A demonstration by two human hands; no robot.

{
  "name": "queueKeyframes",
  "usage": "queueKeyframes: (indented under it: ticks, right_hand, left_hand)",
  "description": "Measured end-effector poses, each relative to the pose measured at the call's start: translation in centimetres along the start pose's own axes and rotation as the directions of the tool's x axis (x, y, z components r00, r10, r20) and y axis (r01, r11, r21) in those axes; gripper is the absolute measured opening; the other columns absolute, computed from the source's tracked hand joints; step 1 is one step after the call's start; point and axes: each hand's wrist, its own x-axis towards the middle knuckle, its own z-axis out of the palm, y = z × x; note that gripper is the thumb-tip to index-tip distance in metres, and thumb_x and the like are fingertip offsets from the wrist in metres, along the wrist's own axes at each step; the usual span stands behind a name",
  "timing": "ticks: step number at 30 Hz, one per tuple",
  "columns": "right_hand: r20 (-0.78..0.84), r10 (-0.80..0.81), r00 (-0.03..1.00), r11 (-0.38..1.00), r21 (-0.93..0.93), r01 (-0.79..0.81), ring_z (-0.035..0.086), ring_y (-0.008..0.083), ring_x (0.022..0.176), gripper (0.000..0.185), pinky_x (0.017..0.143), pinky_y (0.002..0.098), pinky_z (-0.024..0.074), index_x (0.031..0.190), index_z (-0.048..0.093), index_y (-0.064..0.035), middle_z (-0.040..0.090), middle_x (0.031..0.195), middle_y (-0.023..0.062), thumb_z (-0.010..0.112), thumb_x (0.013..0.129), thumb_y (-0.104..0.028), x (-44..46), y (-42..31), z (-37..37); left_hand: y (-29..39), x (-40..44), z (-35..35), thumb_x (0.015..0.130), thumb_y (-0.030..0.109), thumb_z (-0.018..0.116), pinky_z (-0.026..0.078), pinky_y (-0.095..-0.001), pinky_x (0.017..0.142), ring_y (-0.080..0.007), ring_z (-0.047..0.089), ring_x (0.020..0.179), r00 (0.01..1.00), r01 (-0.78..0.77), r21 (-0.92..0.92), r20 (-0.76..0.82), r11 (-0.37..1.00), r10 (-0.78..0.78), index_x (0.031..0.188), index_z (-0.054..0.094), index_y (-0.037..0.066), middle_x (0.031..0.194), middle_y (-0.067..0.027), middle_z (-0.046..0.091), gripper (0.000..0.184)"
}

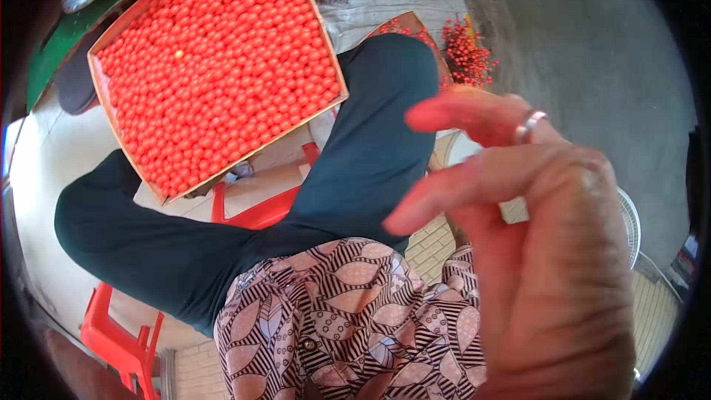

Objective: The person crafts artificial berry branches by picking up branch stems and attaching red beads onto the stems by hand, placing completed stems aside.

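My right hand [548,230] is raised close to the camera at the right, with a ring on one finger. Its fingers are bent and apart, reddish at the tips, and nothing shows between them. Beyond it, a shallow cardboard box [337,67] full of small round red fruits [222,59] sits by my knees; one pale yellowish fruit lies among them. A blurred brown shape at the lower left may be my left arm, but no left hand shows.
Bunches of red berries [468,55] lie on the floor beyond my knee, beside another box [407,26] partly hidden by it. A red plastic stool [118,333] stands at the lower left. Red plastic [263,210] shows between my legs. A green surface [48,52] is at the upper left.
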Motion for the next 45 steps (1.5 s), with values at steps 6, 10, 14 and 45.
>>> queueKeyframes:
  ticks: [6,10,14,45]
  right_hand:
    - [0.044,-0.126,0.991,0.992,-0.008,0.127,0.049,0.0212,0.099,0.030,0.083,0.0348,0.0383,0.102,0.053,-0.0060,0.054,0.102,0.0119,0.059,0.073,-0.012,2.6,3.6,2.4]
    - [0.059,-0.092,0.994,0.996,0.000,0.093,0.050,0.0207,0.095,0.028,0.080,0.0347,0.0389,0.101,0.054,-0.0059,0.055,0.098,0.0116,0.058,0.074,-0.012,1.8,4.5,3.2]
    - [0.050,-0.072,0.996,0.997,0.006,0.072,0.051,0.0203,0.090,0.025,0.077,0.0346,0.0396,0.099,0.055,-0.0058,0.056,0.095,0.0114,0.057,0.075,-0.013,1.9,5.0,3.0]
    - [-0.609,0.142,0.780,0.988,0.138,-0.071,0.058,0.0125,0.070,0.017,0.062,0.0274,0.0457,0.098,0.061,-0.0035,0.063,0.081,0.0039,0.049,0.087,-0.010,7.1,26.8,-5.1]
  left_hand:
    - [0.1,-1.5,-0.2,0.074,0.006,0.055,0.044,-0.0323,0.057,-0.0207,0.053,0.068,1.000,0.019,0.050,-0.005,0.999,-0.019,0.089,0.052,0.002,0.074,-0.0085,0.053,0.016]
    - [-0.5,-2.1,1.4,0.074,0.006,0.055,0.044,-0.0326,0.058,-0.0212,0.053,0.069,0.999,-0.026,-0.050,-0.038,0.998,0.024,0.090,0.052,0.002,0.075,-0.0087,0.054,0.018]
    - [-1.1,-2.4,1.3,0.073,0.006,0.055,0.044,-0.0329,0.058,-0.0216,0.054,0.070,0.997,0.004,-0.076,-0.072,0.997,-0.010,0.091,0.052,0.001,0.075,-0.0089,0.054,0.019]
    - [-14.1,-4.5,7.9,0.075,0.008,0.063,0.048,-0.0298,0.064,-0.0213,0.062,0.073,0.691,0.061,-0.675,-0.503,0.736,-0.519,0.095,0.059,-0.001,0.081,-0.0137,0.061,0.022]
